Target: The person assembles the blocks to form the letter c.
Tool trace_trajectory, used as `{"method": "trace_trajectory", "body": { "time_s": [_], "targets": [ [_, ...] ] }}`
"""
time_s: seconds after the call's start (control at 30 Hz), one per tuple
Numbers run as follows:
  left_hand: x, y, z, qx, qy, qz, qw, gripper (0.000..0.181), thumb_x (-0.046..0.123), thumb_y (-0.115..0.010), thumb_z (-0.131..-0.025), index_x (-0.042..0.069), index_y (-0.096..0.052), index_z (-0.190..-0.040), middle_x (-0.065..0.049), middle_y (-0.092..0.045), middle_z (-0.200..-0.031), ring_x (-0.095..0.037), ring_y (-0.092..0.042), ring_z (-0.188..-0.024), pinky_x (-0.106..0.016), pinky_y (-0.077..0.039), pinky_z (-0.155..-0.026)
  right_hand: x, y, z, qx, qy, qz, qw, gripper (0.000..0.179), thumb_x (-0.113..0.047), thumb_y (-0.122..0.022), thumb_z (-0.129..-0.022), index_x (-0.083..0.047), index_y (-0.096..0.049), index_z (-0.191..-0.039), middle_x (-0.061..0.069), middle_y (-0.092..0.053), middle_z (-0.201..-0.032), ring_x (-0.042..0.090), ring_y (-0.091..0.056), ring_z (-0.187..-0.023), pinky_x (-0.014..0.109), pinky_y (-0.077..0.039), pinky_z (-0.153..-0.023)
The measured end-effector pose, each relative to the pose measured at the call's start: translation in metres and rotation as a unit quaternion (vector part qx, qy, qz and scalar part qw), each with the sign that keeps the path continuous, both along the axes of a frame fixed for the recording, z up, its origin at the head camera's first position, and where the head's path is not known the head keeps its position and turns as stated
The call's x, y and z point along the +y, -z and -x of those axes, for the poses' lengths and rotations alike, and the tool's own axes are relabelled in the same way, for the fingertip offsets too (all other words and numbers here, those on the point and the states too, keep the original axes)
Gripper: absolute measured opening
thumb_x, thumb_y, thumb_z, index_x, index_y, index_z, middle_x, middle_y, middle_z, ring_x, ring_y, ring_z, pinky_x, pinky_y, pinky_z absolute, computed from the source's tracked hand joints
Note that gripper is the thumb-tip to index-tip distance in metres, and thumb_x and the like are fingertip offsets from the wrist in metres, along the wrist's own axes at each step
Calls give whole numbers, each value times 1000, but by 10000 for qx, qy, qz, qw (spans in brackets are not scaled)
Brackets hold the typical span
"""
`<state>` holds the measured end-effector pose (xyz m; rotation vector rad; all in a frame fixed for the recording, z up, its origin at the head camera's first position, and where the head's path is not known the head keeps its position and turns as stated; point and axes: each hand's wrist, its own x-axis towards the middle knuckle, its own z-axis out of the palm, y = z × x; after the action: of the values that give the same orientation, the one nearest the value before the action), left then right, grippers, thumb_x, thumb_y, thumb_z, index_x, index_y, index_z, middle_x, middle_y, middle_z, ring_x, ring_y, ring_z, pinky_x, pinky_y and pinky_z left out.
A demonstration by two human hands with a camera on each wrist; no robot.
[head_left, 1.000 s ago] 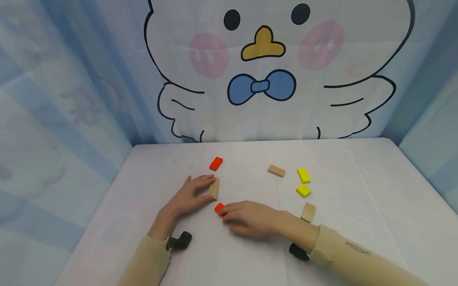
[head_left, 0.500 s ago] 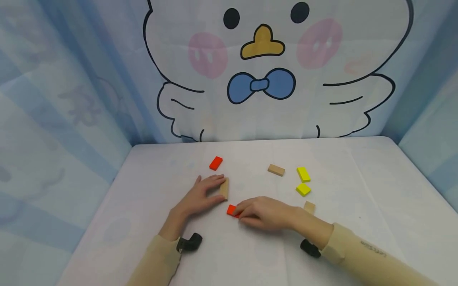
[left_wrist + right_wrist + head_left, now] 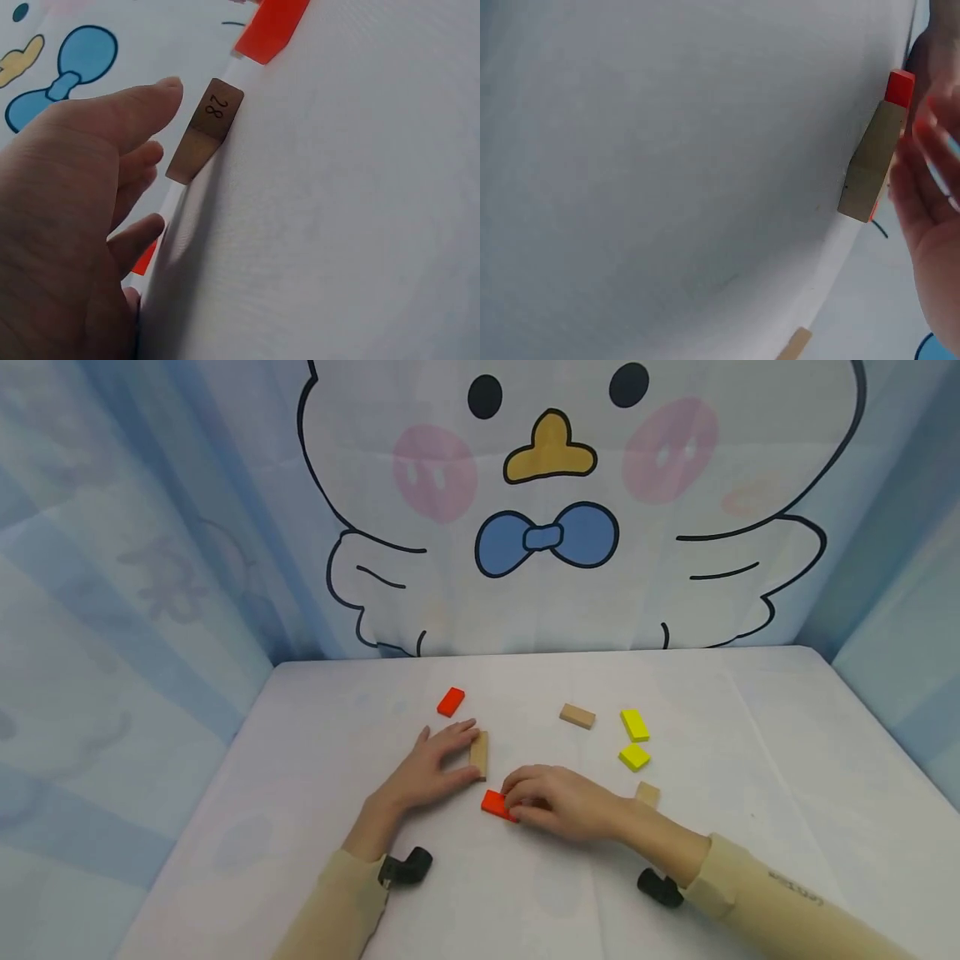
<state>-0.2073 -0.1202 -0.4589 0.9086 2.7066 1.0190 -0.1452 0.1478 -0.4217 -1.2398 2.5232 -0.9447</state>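
My left hand [image 3: 433, 770] lies with its fingers spread beside an upright-pointing plain wooden block [image 3: 479, 756], thumb and fingertips along its left side. In the left wrist view, this wooden block [image 3: 206, 131] bears a printed 28 and sits beyond the fingertips. My right hand [image 3: 562, 802] has curled fingers over the right end of a red block [image 3: 497, 803], which lies nearer to me than the wooden block. The right wrist view shows blurred fingers close to the red block [image 3: 899, 88] and the wooden block [image 3: 874, 161]. Fingers hide part of the red block.
Another red block [image 3: 451, 702] lies behind the left hand. Toward the back stands a wooden block [image 3: 577, 716]; two yellow blocks, one behind [image 3: 634, 725] the other [image 3: 634, 757], lie to the right. A wooden block [image 3: 648, 794] is partly hidden by the right forearm. White cloth covers the table [image 3: 750, 752].
The wooden block at my left hand and the red block at my right hand have both shifted right along with the hands. The red block has turned slightly. The other blocks stay put.
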Motion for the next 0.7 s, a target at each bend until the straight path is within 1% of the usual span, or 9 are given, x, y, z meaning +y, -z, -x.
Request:
{"method": "trace_trajectory", "body": {
  "time_s": [0.03,0.1,0.2,0.33,0.43,0.57,0.7],
  "targets": [
    [-1,-1,0,8,-4,-58,10000,61,35,-68,-96,14,-51,-150,-2,-41,-158,-22,-32,-147,-57,-2,-120,-1,0,-1,117,133,-37,9998,13,-17,-68,-98,-14,-73,-110,-4,-63,-121,13,-59,-110,31,-51,-96],
    [-2,-2,0,48,-16,-145,9999,58,32,-69,-95,13,-53,-148,-4,-45,-155,-24,-35,-146,-57,-4,-120,-3,-1,-2,279,368,-166,9988,17,-18,-71,-96,-13,-70,-112,-4,-61,-117,13,-58,-104,28,-52,-91],
    [-4,-1,0,42,-85,-108,9999,56,31,-71,-94,14,-56,-146,-3,-49,-152,-23,-37,-144,-54,-7,-121,-8,0,-2,504,559,-332,9966,25,-23,-75,-93,-11,-69,-114,-4,-63,-110,12,-57,-96,25,-52,-85],
    [-6,1,2,54,-85,-124,9999,56,31,-74,-92,15,-58,-143,-2,-52,-149,-22,-39,-143,-54,-9,-121,-14,2,-1,768,579,-424,9945,28,-25,-79,-89,-10,-69,-110,-4,-64,-100,9,-56,-86,24,-52,-79],
    [-7,2,2,84,-19,-209,9997,56,30,-75,-91,14,-59,-142,-2,-53,-148,-24,-40,-142,-56,-9,-120,-15,2,-1,895,544,-465,9934,22,-22,-79,-89,-10,-70,-105,-4,-64,-96,9,-55,-84,24,-52,-79],
    [-4,2,1,59,-3,-276,9996,56,32,-76,-91,14,-60,-141,-2,-54,-147,-26,-40,-142,-57,-8,-120,-13,2,-1,916,554,-508,9930,16,-16,-79,-89,-10,-70,-101,-4,-63,-95,9,-55,-82,25,-52,-78],
    [1,0,0,84,-60,-284,9995,57,34,-77,-90,14,-61,-141,-2,-55,-147,-26,-40,-142,-59,-7,-119,-11,2,-1,898,634,-548,9924,17,-16,-79,-89,-10,-70,-102,-4,-63,-95,9,-54,-81,25,-52,-78]
  ]
}}
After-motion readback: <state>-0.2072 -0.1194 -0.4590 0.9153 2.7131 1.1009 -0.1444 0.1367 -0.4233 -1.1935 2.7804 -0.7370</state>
